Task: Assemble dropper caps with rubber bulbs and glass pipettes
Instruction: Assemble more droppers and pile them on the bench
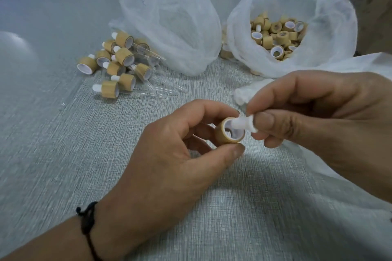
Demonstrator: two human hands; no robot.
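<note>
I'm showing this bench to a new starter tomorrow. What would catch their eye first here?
First, the two hands at centre: the left hand grips a bamboo-look cap while the right hand pinches a white rubber bulb at its opening. Behind on the left lies a pile of finished droppers, and at the back right an open plastic bag holds loose caps.

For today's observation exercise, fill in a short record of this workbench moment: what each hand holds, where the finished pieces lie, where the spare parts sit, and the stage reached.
left hand: pinches a bamboo-look cap, open end facing up
right hand: pinches a white rubber bulb, tip entering the cap
finished droppers: loose pile on the table, far left
spare caps: inside the open white bag, far right
stage: bulb not yet seated
</note>
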